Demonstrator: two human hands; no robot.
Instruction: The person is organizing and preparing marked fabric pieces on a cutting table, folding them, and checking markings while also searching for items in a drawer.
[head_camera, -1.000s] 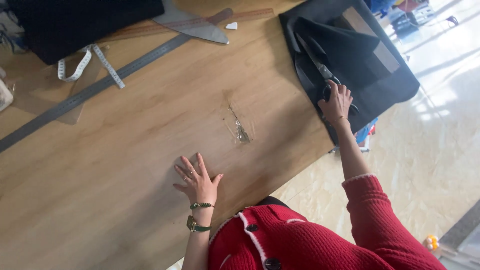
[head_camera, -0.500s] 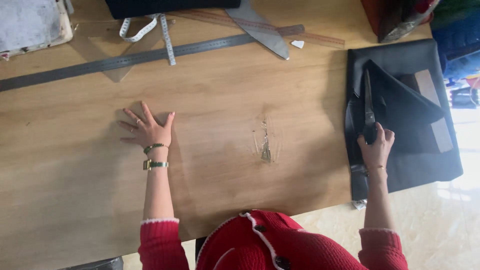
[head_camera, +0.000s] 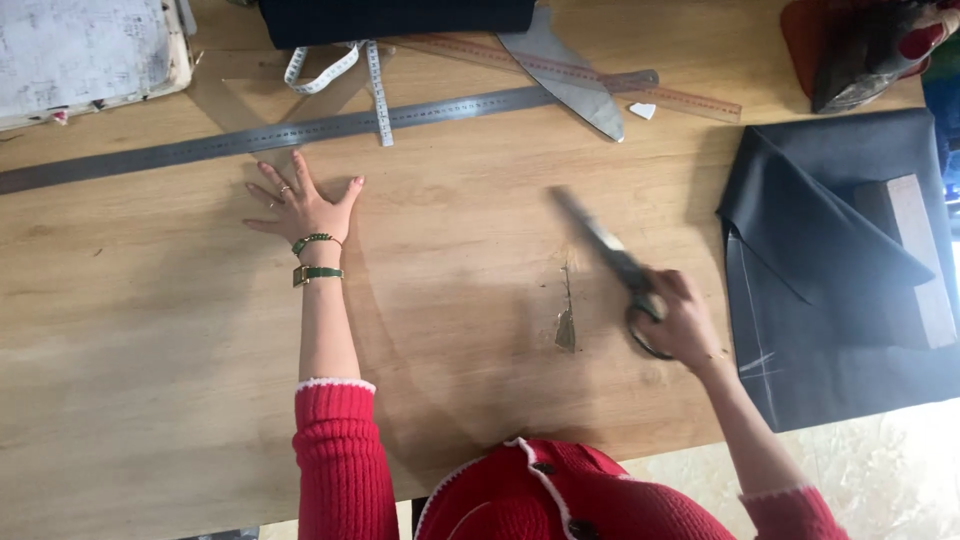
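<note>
My right hand (head_camera: 680, 322) grips the handles of large dark scissors (head_camera: 605, 245), whose blurred blades point up and left over the wooden table (head_camera: 160, 330). My left hand (head_camera: 300, 205) lies flat on the table with fingers spread, just below a long steel ruler (head_camera: 300, 130). A bracelet and a watch sit on that wrist. Folded dark fabric (head_camera: 830, 280) lies at the right edge of the table, with a wooden block (head_camera: 915, 255) on it.
A measuring tape (head_camera: 365, 70), a grey curved template (head_camera: 570, 80) and a clear ruler (head_camera: 640, 85) lie at the back. Dark cloth (head_camera: 400, 20) and a worn white board (head_camera: 80, 50) sit along the far edge. A gouge (head_camera: 566, 320) marks the table.
My right hand has lifted the scissors off the dark fabric and carried them left over the bare table. My left hand stays flat on the table.
</note>
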